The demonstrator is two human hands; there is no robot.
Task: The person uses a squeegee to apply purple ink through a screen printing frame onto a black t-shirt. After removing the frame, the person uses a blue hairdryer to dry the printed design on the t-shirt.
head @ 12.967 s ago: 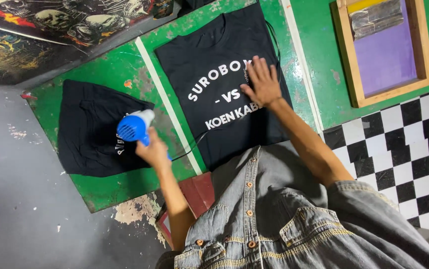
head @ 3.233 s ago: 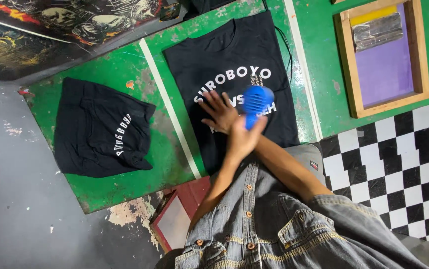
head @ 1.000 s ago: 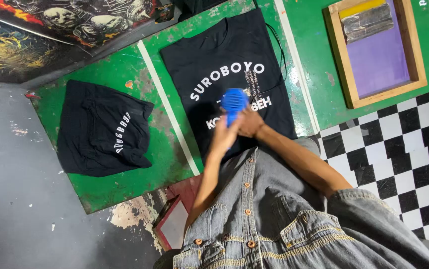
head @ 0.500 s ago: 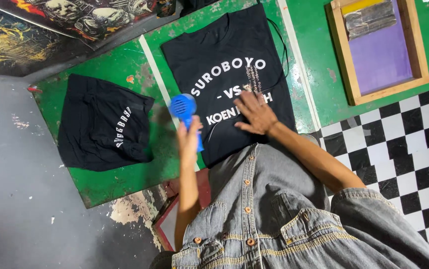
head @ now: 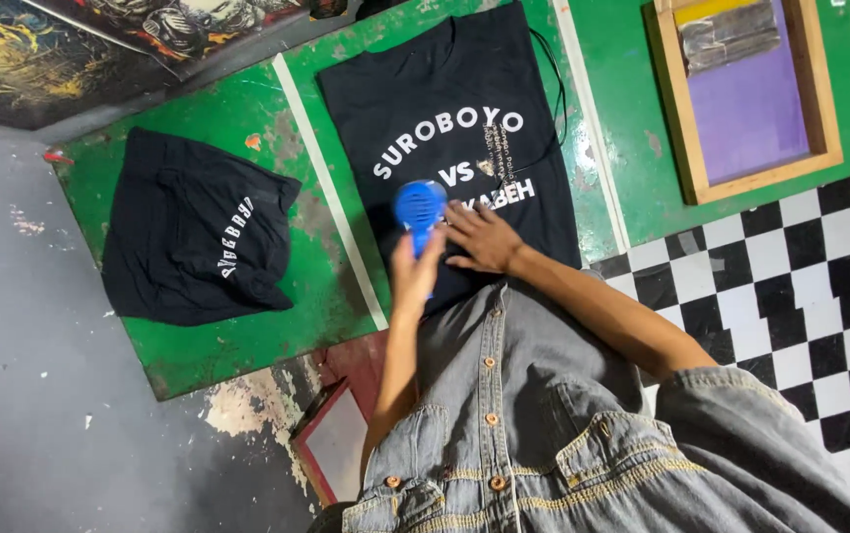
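A black t-shirt [head: 444, 89] with white printed lettering lies flat on a green painted table [head: 321, 276]. My left hand [head: 415, 271] grips the handle of a small blue hand-held dryer [head: 419, 205], held over the middle of the print. My right hand [head: 479, 237] rests flat on the shirt just right of the dryer, fingers spread, pressing the fabric. A thin black cord [head: 558, 89] runs along the shirt's right edge.
A second black shirt [head: 193, 237] lies folded on the table's left part. At upper right sits a wooden screen frame [head: 745, 94] with purple mesh. Black-and-white checkered floor [head: 790, 286] is on the right, grey floor on the left, a red-framed board [head: 341, 454] below the table, and painted canvases [head: 99, 39] at top left.
My left hand has carried the blue dryer rightward from the shirt's left edge onto the print. My right hand has slid slightly left and stays on the shirt.
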